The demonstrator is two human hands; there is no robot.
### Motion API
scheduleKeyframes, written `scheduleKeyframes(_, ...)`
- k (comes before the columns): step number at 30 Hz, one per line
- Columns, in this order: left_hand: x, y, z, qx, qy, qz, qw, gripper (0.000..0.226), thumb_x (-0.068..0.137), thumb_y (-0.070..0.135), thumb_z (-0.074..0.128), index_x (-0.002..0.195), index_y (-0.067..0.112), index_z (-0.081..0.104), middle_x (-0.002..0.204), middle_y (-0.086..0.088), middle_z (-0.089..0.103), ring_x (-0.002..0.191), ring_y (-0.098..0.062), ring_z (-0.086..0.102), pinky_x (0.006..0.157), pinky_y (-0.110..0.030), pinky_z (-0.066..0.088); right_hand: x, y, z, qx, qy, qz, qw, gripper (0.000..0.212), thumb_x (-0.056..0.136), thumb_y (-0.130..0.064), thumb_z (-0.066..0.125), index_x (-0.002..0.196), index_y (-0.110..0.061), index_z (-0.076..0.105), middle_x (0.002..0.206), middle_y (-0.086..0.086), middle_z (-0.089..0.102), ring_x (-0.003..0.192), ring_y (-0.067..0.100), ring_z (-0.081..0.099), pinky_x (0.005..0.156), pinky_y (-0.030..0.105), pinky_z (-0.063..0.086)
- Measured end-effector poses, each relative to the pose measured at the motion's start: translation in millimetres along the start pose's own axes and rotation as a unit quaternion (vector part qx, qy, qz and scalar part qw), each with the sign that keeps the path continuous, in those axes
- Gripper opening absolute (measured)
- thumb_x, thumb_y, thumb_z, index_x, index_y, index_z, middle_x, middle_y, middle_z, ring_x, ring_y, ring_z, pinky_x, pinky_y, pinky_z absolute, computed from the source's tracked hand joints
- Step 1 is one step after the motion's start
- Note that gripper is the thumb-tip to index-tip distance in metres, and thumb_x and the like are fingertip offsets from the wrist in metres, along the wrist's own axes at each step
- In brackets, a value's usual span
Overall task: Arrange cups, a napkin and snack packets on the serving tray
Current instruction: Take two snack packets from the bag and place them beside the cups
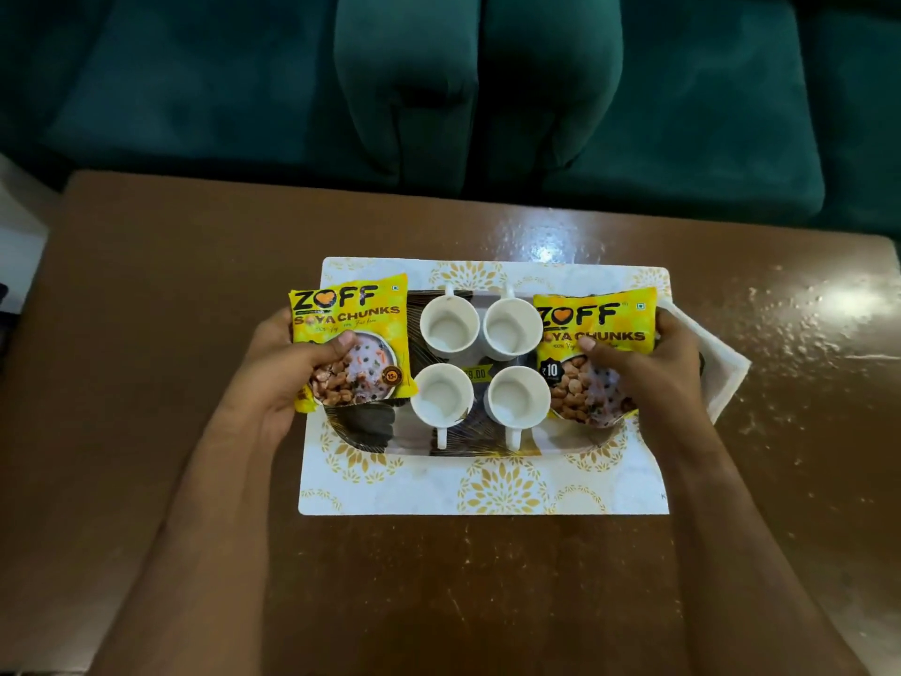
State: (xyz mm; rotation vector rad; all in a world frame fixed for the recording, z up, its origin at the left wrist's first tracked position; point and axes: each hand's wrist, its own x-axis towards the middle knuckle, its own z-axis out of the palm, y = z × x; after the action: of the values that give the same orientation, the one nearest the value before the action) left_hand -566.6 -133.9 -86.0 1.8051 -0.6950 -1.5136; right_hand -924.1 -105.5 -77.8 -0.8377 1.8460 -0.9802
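Note:
A dark patterned serving tray (370, 431) lies on a white and gold placemat (487, 485). Several white cups stand in its middle in a two-by-two block, among them a back left cup (449, 328) and a front right cup (519, 396). My left hand (287, 368) grips a yellow soya chunks packet (348, 334) over the tray's left end. My right hand (648, 363) grips a second yellow packet (592, 334) over the right end. A white napkin (721, 378) lies under my right hand, sticking out past the tray's right side.
The placemat rests on a glossy brown table (146, 383). Dark green sofa cushions (478, 90) stand just behind the table's far edge. A pale object (14, 236) shows at the left border.

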Motion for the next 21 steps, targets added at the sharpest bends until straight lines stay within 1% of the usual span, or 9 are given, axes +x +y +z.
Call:
scheduleKeyframes(4,3.5,-1.3,-6.9,0.010,0.016,0.006,1.000,0.033,0.087,-0.001,0.077,0.110,0.021,0.070,0.096,0.001,0.081,0.091,-0.017,0.078,0.078,-0.033,0.060,2.7,4.0,3.1,0.012,-0.009,0.020,1.000,0.053,0.073,-0.007,0.090,0.121,-0.010,0.067,0.106,0.006,0.080,0.095,0.023,0.079,0.090,0.053,0.063)
scheduleKeyframes(8,4.1,-1.8,-0.7,0.074,0.008,0.044,0.996,0.036,0.083,-0.004,0.081,0.101,0.025,0.069,0.099,0.003,0.079,0.091,-0.013,0.077,0.083,-0.032,0.060,5.9,8.3,6.4,0.010,-0.011,0.026,1.000,0.055,0.073,-0.009,0.091,0.121,-0.012,0.066,0.107,0.006,0.080,0.098,0.025,0.078,0.092,0.055,0.061)
scheduleKeyframes(10,3.9,-4.1,2.9,0.096,0.016,0.059,0.993,0.037,0.080,-0.002,0.083,0.101,0.025,0.070,0.099,0.004,0.080,0.091,-0.012,0.077,0.086,-0.036,0.062,6.4,11.1,8.2,0.010,-0.011,0.022,1.000,0.055,0.073,-0.009,0.091,0.121,-0.014,0.065,0.108,0.005,0.080,0.099,0.024,0.078,0.093,0.055,0.061)
scheduleKeyframes(11,3.6,-5.6,4.6,0.105,0.022,0.065,0.992,0.038,0.080,0.000,0.085,0.105,0.025,0.070,0.101,0.002,0.080,0.094,-0.015,0.078,0.090,-0.040,0.062,6.2,12.5,8.8,0.003,-0.009,0.017,1.000,0.055,0.074,-0.010,0.091,0.122,-0.015,0.065,0.109,0.005,0.079,0.100,0.024,0.077,0.093,0.054,0.061)
scheduleKeyframes(13,1.6,-8.5,9.3,0.129,0.027,0.080,0.988,0.042,0.079,0.005,0.087,0.112,0.024,0.070,0.108,-0.002,0.079,0.102,-0.023,0.076,0.097,-0.047,0.060,4.4,14.1,11.5,-0.039,0.007,-0.005,0.999,0.054,0.076,-0.014,0.090,0.123,-0.015,0.062,0.111,0.005,0.077,0.103,0.024,0.075,0.094,0.054,0.060)
scheduleKeyframes(14,1.1,-10.3,12.4,0.149,0.031,0.092,0.984,0.044,0.078,0.008,0.088,0.115,0.023,0.069,0.113,-0.005,0.077,0.106,-0.026,0.074,0.100,-0.049,0.058,3.3,14.4,13.3,-0.083,0.023,-0.027,0.996,0.055,0.077,-0.019,0.090,0.124,-0.016,0.060,0.113,0.005,0.076,0.104,0.024,0.074,0.094,0.054,0.060)
scheduleKeyframes(16,0.3,-14.4,18.5,0.215,0.058,0.128,0.967,0.051,0.077,0.015,0.089,0.122,0.020,0.065,0.124,-0.007,0.065,0.120,-0.028,0.063,0.103,-0.042,0.052,-0.2,15.8,17.2,-0.181,0.064,-0.084,0.978,0.060,0.078,-0.028,0.089,0.127,-0.016,0.057,0.116,0.004,0.074,0.106,0.025,0.071,0.094,0.052,0.058)
scheduleKeyframes(18,-1.6,-19.1,22.2,0.257,0.089,0.149,0.951,0.065,0.076,0.017,0.089,0.133,0.017,0.059,0.131,-0.009,0.052,0.133,-0.026,0.048,0.102,-0.034,0.044,-5.5,18.0,20.3,-0.228,0.102,-0.125,0.960,0.069,0.078,-0.033,0.088,0.134,-0.015,0.053,0.121,0.006,0.071,0.112,0.028,0.068,0.096,0.051,0.056)
scheduleKeyframes(21,-4.3,-27.4,23.9,0.259,0.121,0.151,0.946,0.083,0.075,0.019,0.090,0.146,0.015,0.046,0.144,-0.014,0.043,0.142,-0.027,0.036,0.113,-0.043,0.041,-12.9,26.7,25.5,-0.277,0.127,-0.161,0.939,0.076,0.084,-0.034,0.083,0.145,-0.007,0.045,0.134,0.015,0.062,0.127,0.035,0.058,0.102,0.049,0.050)
